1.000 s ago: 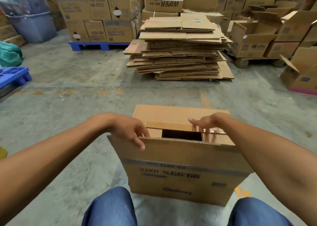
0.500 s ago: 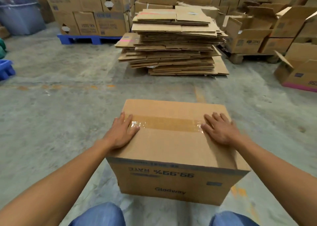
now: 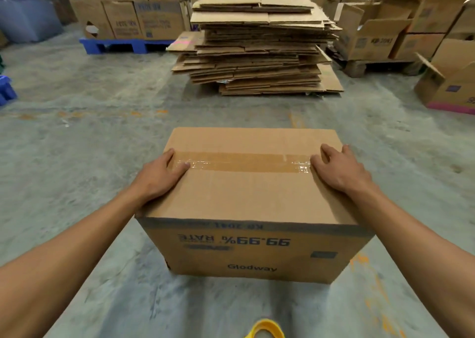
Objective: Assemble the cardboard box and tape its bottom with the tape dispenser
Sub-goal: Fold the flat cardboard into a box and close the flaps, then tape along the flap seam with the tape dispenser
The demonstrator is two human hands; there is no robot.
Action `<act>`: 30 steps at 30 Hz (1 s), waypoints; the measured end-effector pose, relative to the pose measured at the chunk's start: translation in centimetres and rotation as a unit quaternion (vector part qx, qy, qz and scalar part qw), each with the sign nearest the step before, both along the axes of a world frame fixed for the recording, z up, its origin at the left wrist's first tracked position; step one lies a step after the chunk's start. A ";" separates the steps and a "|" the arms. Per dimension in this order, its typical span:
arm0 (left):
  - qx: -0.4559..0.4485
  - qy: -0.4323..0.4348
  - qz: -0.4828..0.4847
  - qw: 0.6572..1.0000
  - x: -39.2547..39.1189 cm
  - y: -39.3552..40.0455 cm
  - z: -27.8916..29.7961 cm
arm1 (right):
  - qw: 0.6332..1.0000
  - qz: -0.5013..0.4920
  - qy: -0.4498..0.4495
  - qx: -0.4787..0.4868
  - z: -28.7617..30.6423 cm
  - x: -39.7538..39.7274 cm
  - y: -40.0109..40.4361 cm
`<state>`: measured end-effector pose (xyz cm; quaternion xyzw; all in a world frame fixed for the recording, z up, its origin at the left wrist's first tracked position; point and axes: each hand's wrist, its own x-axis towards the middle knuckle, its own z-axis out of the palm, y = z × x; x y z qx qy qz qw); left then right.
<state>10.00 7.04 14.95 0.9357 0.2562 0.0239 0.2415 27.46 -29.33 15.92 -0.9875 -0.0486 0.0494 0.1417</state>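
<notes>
Concrete floor (image 3: 90, 137), grey and scuffed, faint orange marks across it. Far side: stack of flattened cartons (image 3: 257, 42) straight ahead, stacked boxes on a blue pallet (image 3: 115, 45) to its left, open boxes (image 3: 372, 37) on the right.

Cardboard box (image 3: 246, 201) sits on the floor directly in front of the person, printed side facing the camera with its text upside down ("99.99% RATE", "Glodway"). Top face flaps closed, a strip of clear tape (image 3: 241, 163) running left-right along the seam.

Left hand (image 3: 156, 175): open, palm down, flat on the top face at the left edge, thumb lying on the left end of the tape. Holding nothing.
Right hand (image 3: 339, 169): open, palm down on the top face near the right edge, fingers spread, thumb at the right end of the tape. Holding nothing.

Yellow object (image 3: 264, 328) at the bottom edge, just near side of the box, cropped, can't tell what it is
</notes>
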 end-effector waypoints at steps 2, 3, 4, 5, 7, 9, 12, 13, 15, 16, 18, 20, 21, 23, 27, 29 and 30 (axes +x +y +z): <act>0.017 -0.005 0.013 1.000 -1.3 -0.2 0.3 | 1.000 0.004 -0.012 0.000 0.4 -1.3 -0.1; 0.031 -0.008 0.019 0.999 -1.8 -0.2 0.6 | 1.000 0.006 -0.017 -0.002 0.7 -1.8 -0.1; 0.043 -0.010 0.026 0.999 -2.2 -0.2 0.8 | 1.000 0.006 -0.017 -0.008 0.9 -2.2 0.0; 0.051 -0.008 0.031 0.998 -2.6 -0.3 0.7 | 1.000 0.008 -0.014 -0.015 0.9 -2.6 -0.1; 0.055 0.002 0.035 0.998 -3.7 -0.7 0.0 | 1.000 0.014 -0.013 -0.022 0.4 -3.5 -0.2; 0.053 0.020 0.033 0.998 -4.7 -1.6 -0.5 | 0.999 0.008 -0.013 -0.030 0.0 -4.3 -0.2; 0.131 0.029 0.002 0.991 -4.6 -2.5 0.1 | 0.997 0.027 -0.021 -0.074 0.9 -5.0 1.0; 0.157 0.031 -0.024 0.987 -4.2 -2.9 0.4 | 0.994 0.055 -0.043 -0.084 1.5 -5.4 1.8; 0.177 0.040 -0.086 0.980 -3.4 -3.7 0.7 | 0.981 0.145 -0.114 -0.057 2.4 -6.7 4.3; 0.180 0.049 -0.113 0.976 -2.9 -4.3 0.7 | 0.967 0.201 -0.156 -0.024 2.8 -7.7 5.8; 0.183 0.061 -0.146 0.970 -2.1 -5.2 0.4 | 0.915 0.323 -0.237 0.042 3.4 -10.4 8.8; 0.181 0.061 -0.161 0.968 -1.9 -5.4 0.2 | 0.835 0.446 -0.308 0.099 3.0 -13.7 10.9; 0.177 0.059 -0.168 0.968 -1.9 -5.4 -0.1 | 0.789 0.501 -0.331 0.131 2.3 -15.5 11.5; 0.174 0.051 -0.177 0.967 -2.3 -5.2 -0.6 | 0.717 0.586 -0.332 0.180 0.0 -18.8 11.1; 0.174 0.036 -0.172 0.969 -2.5 -5.3 -0.6 | 0.659 0.713 -0.205 0.124 -7.3 -23.3 7.4; 0.177 0.035 -0.170 0.969 -2.2 -5.4 -0.3 | 0.664 0.740 -0.100 0.025 -10.5 -24.7 5.4; 0.180 0.035 -0.167 0.969 -2.1 -5.4 -0.3 | 0.683 0.728 -0.040 -0.034 -12.0 -25.2 4.5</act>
